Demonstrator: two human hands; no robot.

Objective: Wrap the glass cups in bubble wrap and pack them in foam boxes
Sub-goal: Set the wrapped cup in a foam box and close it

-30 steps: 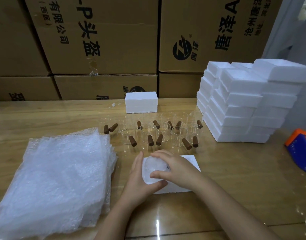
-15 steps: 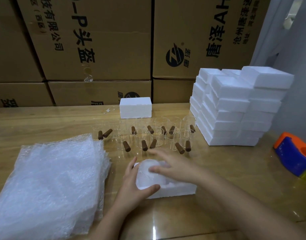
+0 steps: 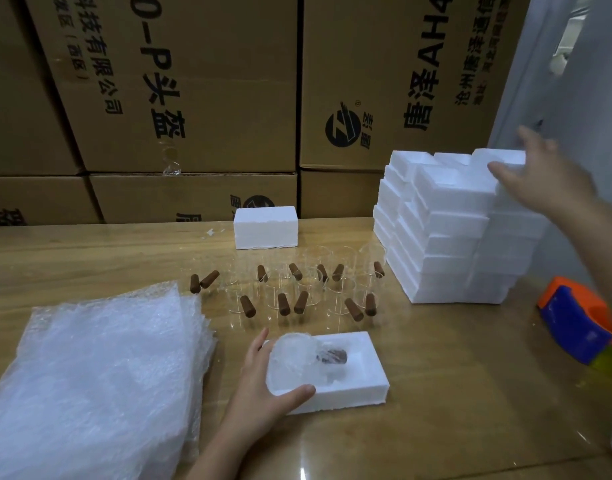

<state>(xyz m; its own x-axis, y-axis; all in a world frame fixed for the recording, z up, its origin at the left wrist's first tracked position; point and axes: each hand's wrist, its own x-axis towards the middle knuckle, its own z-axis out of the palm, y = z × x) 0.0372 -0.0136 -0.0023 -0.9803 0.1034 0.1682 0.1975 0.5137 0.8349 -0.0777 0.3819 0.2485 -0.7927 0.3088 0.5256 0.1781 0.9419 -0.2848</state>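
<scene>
Lifted off the wrapped cup since half a second ago, the right hand (image 3: 543, 178) now rests spread on the top piece of the foam stack (image 3: 446, 230). One bubble-wrapped glass cup (image 3: 297, 362) lies in one open foam box (image 3: 360, 386), whose near-left corner the left hand (image 3: 263, 393) clasps. Behind stand roughly twelve bare glass cups (image 3: 297, 289) with brown handles, one closed foam block (image 3: 266, 227), and one bubble wrap pile (image 3: 90, 375) at left.

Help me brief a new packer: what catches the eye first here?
The tall stack of white foam boxes at the table's right, with the right hand on its top piece. Near the front, the left hand steadies an open foam box holding a bubble-wrapped cup. Behind it stand unwrapped glass cups.
</scene>
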